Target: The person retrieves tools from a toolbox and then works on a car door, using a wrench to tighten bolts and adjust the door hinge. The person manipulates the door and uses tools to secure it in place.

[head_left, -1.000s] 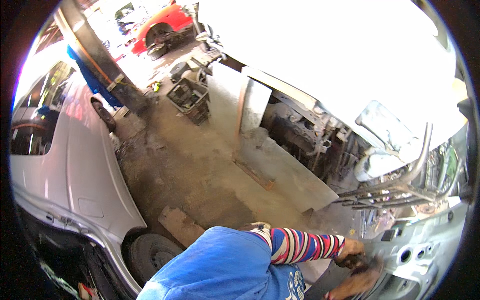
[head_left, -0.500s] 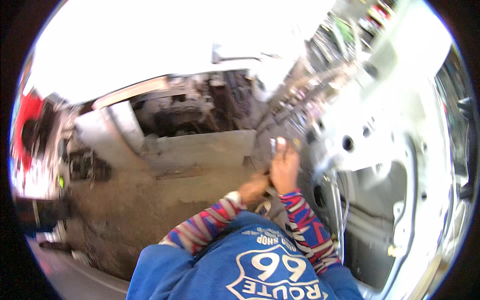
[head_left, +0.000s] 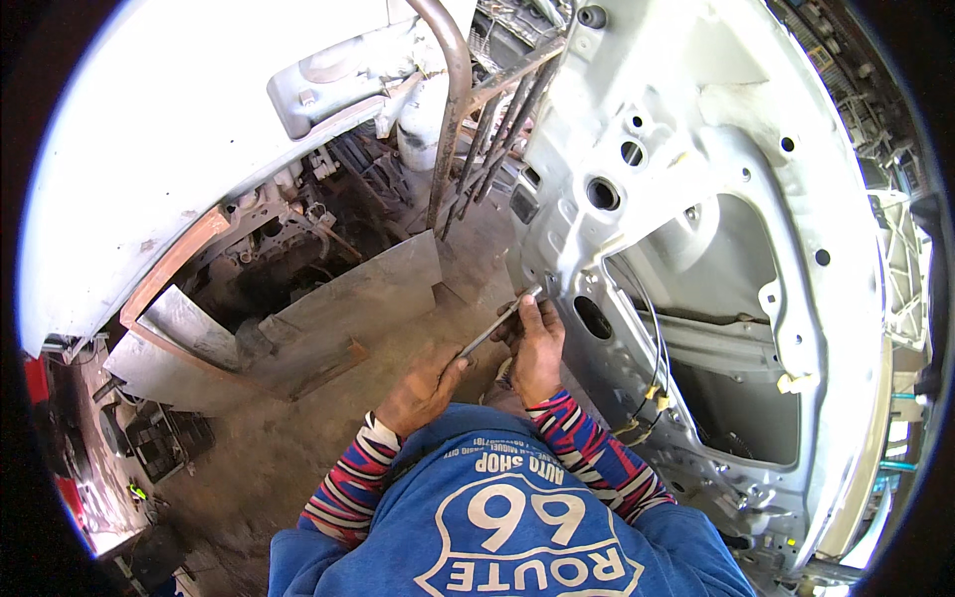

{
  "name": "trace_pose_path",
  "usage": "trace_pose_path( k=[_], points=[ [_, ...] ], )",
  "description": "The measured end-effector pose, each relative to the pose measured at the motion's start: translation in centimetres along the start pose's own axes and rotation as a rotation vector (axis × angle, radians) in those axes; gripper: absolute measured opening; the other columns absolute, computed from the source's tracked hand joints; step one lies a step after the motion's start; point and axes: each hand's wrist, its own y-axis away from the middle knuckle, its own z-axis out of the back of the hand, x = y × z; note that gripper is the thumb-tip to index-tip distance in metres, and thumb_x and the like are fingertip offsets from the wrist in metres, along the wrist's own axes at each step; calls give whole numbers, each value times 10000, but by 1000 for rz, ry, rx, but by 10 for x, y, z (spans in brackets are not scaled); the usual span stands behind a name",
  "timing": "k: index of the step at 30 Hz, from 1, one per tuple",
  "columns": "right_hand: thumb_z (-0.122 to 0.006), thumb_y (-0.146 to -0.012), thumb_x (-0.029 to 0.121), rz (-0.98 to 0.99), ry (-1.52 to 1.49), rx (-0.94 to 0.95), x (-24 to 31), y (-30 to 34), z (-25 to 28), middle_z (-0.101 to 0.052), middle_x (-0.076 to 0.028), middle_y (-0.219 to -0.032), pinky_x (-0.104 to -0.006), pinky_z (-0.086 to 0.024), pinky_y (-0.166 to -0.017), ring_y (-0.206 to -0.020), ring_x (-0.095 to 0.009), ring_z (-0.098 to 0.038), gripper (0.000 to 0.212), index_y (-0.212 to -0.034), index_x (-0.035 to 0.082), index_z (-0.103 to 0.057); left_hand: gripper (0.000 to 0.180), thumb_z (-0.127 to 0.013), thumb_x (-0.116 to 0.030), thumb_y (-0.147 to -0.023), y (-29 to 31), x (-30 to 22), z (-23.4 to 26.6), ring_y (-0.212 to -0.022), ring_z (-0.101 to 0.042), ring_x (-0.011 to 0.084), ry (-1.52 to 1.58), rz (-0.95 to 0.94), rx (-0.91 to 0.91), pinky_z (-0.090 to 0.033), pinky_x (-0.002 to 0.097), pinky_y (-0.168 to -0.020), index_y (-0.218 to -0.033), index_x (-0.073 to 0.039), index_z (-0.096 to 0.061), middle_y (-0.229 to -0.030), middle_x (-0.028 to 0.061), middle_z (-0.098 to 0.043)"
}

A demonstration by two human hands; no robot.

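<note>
A slim silver metal rod-shaped hand tool [head_left: 489, 333] slants between my hands, its far end up and to the right; its exact kind cannot be made out. My right hand [head_left: 538, 350] is closed round the upper part, thumb near the tip. At the lower end, my left hand [head_left: 420, 390] pinches it between thumb and fingers. Just right of my right hand stands a grey bare-metal car door [head_left: 686, 328] with round holes, a large opening and loose wires [head_left: 657, 363]. The tool's tip looks close to the door's edge, but I cannot tell whether it touches.
At left lies a large white body panel [head_left: 179, 149]. Below it are a flat metal sheet [head_left: 358, 303] and dirty mechanical parts [head_left: 269, 224]. A rusty bent tube frame [head_left: 453, 99] stands ahead. Stained floor [head_left: 288, 438] shows at lower left.
The view has turned and sharpened, with the door reaching further in. My left hand has moved left and down, away from my right hand, and the tool now shows between them.
</note>
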Motion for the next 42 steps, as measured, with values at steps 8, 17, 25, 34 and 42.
trace_pose_path(
  k=[8, 17, 25, 34, 42],
  points=[
    [-525, -1051, 206, 36, -82, 5, 15, -14, 7, -677, -101, -914, -310, -511, -642, -682, -160, -604, 262, -1202, 2, -590, 223, -681, -165, -897, -28, -21, -1, -1056, -567, 352, -396, -269, -121, -391, 503, -943, -1082, -41, -688, -1023, 137, -648],
    [-451, -1063, 188, -65, -317, -88, 22, -25, 0, -657, -72, -908, -350, -523, -649, -658, -166, -573, 240, -1188, 34, -585, 223, -699, -208, -863, -47, -52, 0, -1033, -544, 282, -736, -410, -233, -355, 466, -963, -1049, -87, -722, -925, 76, -633],
    [-476, -1058, 165, -103, -401, -92, 21, -28, 3, -665, -100, -925, -332, -512, -588, -643, -166, -585, 197, -1172, 29, -560, 153, -687, -157, -886, -61, -38, -6, -888, -591, 290, -627, -392, -222, -420, 430, -803, -993, -49, -707, -834, 101, -648],
    [-587, -1027, 224, -127, -158, -34, 5, -25, 10, -698, -64, -931, -306, -495, -641, -711, -138, -609, 198, -1115, 50, -623, 338, -538, -369, -1041, -57, -15, -19, -651, -603, 191, 1034, 758, 114, -511, 395, -629, -1059, -38, -606, -722, 9, -609],
    [-790, -891, 209, -107, -193, -143, 14, -20, 15, -695, -50, -809, -265, -486, -548, -621, -121, -613, 219, -887, 41, -649, 390, -548, -314, -1034, -68, -70, 32, -1042, -610, 195, 163, 218, -92, -471, 337, -949, -1213, 21, -638, -1114, 90, -681]
  ],
)
